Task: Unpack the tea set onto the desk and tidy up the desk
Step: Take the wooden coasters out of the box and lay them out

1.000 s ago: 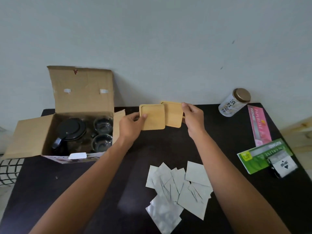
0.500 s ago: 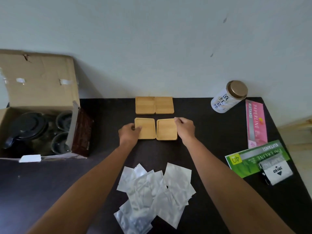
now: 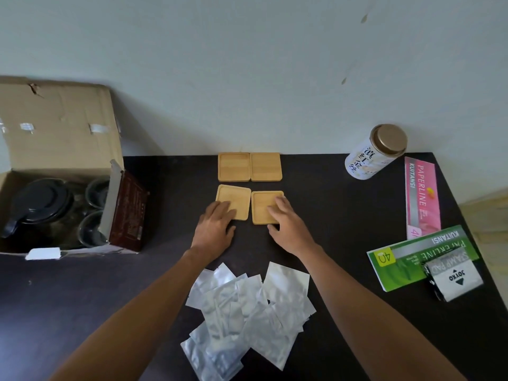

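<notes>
Flat and open, the left hand [image 3: 215, 229] rests palm-down with its fingertips on the near-left wooden coaster [image 3: 234, 200], gripping nothing. Likewise the right hand [image 3: 288, 224] lies spread, fingers on top of the near-right wooden coaster [image 3: 264, 206], pressing rather than grasping. Just behind these, two more coasters [image 3: 249, 166] sit edge to edge against the wall, so the four form a loose square on the dark desk [image 3: 330, 210]. Nearer the person, between the forearms, lies a heap of silver foil sachets [image 3: 247, 312]. At the left stands the open cardboard box [image 3: 60, 138], with a black-lidded teapot [image 3: 38, 204] and glass cups [image 3: 94, 213] inside. At the right stand a white tea tin [image 3: 371, 155], a pink Paperline booklet [image 3: 422, 199], a green Paperline booklet [image 3: 406, 264] and, upon it, a Joyko stamp pad [image 3: 453, 279].
</notes>
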